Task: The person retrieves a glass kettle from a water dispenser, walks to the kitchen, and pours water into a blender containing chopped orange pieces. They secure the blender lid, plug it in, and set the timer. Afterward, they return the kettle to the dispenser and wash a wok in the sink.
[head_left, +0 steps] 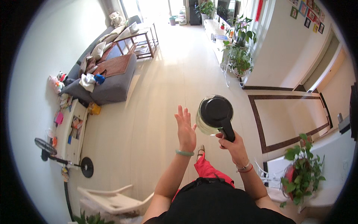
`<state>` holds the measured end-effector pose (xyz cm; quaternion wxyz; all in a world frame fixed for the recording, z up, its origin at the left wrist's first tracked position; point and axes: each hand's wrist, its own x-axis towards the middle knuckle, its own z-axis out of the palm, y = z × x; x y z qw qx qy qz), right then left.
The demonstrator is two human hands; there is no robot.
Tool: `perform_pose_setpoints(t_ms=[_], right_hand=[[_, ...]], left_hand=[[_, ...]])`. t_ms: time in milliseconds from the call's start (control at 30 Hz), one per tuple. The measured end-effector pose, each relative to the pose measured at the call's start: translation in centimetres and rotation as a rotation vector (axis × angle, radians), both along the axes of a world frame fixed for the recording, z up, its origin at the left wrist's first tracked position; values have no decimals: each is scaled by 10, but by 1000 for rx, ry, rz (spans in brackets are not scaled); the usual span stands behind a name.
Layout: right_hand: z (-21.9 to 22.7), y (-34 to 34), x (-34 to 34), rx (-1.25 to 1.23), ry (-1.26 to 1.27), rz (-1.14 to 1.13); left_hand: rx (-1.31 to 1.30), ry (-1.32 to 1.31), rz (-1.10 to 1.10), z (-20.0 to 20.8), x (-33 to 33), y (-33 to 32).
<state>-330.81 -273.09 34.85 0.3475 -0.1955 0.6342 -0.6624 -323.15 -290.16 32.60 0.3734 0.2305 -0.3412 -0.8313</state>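
A glass pitcher [214, 112] with a black lid and black handle hangs in front of me over the floor. My right hand [232, 145] is wrapped round its handle, with a bracelet and a red cord at the wrist. Pale liquid seems to show through the glass below the lid. Just left of the pitcher, my left hand [185, 130] is raised with its fingers stretched out, holding nothing. A pale green bangle [184, 152] circles that wrist. The left thumb comes close to the glass; whether it touches I cannot tell.
Pale floor [169, 78] stretches ahead between a grey sofa [115, 89] with a coffee table [143, 43] on the left and a plant stand [238, 67] on the right. A fan [87, 167], a white cabinet [76, 130] and a pale chair [115, 199] stand left; a potted plant [304, 175] is near right.
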Motion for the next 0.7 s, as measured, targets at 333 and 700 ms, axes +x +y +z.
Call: perform_pose_setpoints(t_ms=[333, 700], right_hand=[[3, -230, -216, -47, 107, -5], [0, -489, -432, -58, 10, 47]], left_hand=[[-67, 90, -36, -6, -210, -229], [-82, 112, 41, -17, -427, -483]])
